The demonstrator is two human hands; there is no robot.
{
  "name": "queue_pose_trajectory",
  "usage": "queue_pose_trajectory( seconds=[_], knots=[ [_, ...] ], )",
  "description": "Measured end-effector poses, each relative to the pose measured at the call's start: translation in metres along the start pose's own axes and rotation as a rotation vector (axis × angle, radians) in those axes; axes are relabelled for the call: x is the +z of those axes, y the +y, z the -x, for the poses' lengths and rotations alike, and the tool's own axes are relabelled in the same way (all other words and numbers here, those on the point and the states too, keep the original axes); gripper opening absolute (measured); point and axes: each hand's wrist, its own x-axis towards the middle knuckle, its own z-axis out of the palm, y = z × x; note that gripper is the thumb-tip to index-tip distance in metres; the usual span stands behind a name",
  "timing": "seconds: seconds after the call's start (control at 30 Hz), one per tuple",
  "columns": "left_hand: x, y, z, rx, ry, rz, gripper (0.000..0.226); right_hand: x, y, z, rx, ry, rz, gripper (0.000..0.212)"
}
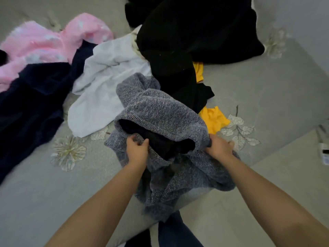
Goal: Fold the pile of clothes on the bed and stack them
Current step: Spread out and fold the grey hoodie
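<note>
A grey-blue knitted sweater [160, 111] lies crumpled near the bed's front edge, its dark inside showing through an opening. My left hand [137, 148] pinches its left edge. My right hand [218, 147] grips its right edge. Part of the sweater hangs over the bed's edge. Behind it lies the loose pile: a white garment [106, 79], black clothes [195, 32], a yellow garment [213, 118], a dark navy garment [32, 100] and a fluffy pink garment [44, 41].
The bed [267, 82] has a grey cover with embroidered flowers. Its front edge runs diagonally at the lower right, with pale floor [249, 202] beyond. A white power strip [324, 150] lies on the floor at the far right. My dark trousers [174, 232] show at the bottom.
</note>
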Motion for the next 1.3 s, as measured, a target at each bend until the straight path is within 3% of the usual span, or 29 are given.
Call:
queue_pose_trajectory(
  seconds=[0.07,0.2,0.27,0.33,0.37,0.47,0.57,0.67,0.73,0.83,0.9,0.97,1.0,1.07,1.17,1.23,1.3],
  knots=[
    [0.002,0.033,-0.001,0.117,-0.001,0.011,0.044,-0.012,0.002,0.001,-0.084,0.108,-0.029,0.025],
    [-0.004,0.131,-0.004,0.569,-0.028,0.153,0.040,-0.060,0.013,0.003,-0.081,0.574,-0.426,0.040],
    [-0.002,0.165,-0.006,0.767,-0.209,0.183,0.047,-0.082,0.016,-0.003,-0.002,0.668,-0.553,0.039],
    [0.010,0.169,-0.012,0.800,-0.403,0.085,0.054,-0.085,0.020,-0.019,0.107,0.608,-0.557,0.032],
    [0.016,0.159,-0.017,0.779,-0.424,-0.025,0.056,-0.078,0.023,-0.028,0.154,0.538,-0.522,0.030],
    [0.029,0.107,-0.039,0.666,-0.359,-0.681,0.059,-0.042,0.033,-0.048,0.145,0.169,-0.425,0.024],
    [0.035,0.063,-0.044,0.674,-0.422,-1.262,0.071,-0.022,0.039,-0.045,0.089,-0.144,-0.562,0.008],
    [0.042,0.041,-0.037,0.758,-0.324,-1.393,0.041,-0.025,0.042,-0.042,0.136,-0.255,-0.581,0.005],
    [0.044,0.037,-0.037,0.723,-0.280,-1.313,0.027,-0.026,0.046,-0.040,0.114,-0.335,-0.431,0.008],
    [0.043,0.040,-0.037,0.643,-0.241,-1.072,0.023,-0.018,0.052,-0.040,0.127,-0.291,-0.392,0.013],
    [0.037,0.046,-0.034,0.610,-0.216,-0.945,0.027,-0.016,0.050,-0.036,0.153,-0.119,-0.419,0.021],
    [0.024,0.055,-0.031,0.603,-0.199,-0.882,0.032,-0.024,0.044,-0.030,0.162,0.024,-0.338,0.009],
    [0.016,0.061,-0.029,0.626,-0.205,-0.887,0.034,-0.031,0.042,-0.028,0.182,0.041,-0.269,0.024],
    [-0.002,0.075,-0.029,0.707,-0.275,-0.975,0.042,-0.049,0.035,-0.022,0.203,-0.018,-0.222,0.036],
    [-0.035,0.099,-0.023,0.794,-0.396,-1.169,0.061,-0.078,0.025,-0.011,0.218,-0.121,-0.271,0.018],
    [-0.059,0.113,-0.011,0.862,-0.394,-1.357,0.078,-0.096,0.016,-0.003,0.177,-0.067,-0.313,0.015],
    [-0.084,0.124,0.005,0.927,-0.299,-1.509,0.080,-0.119,0.001,0.014,0.107,0.079,-0.307,0.016]
  ],
)
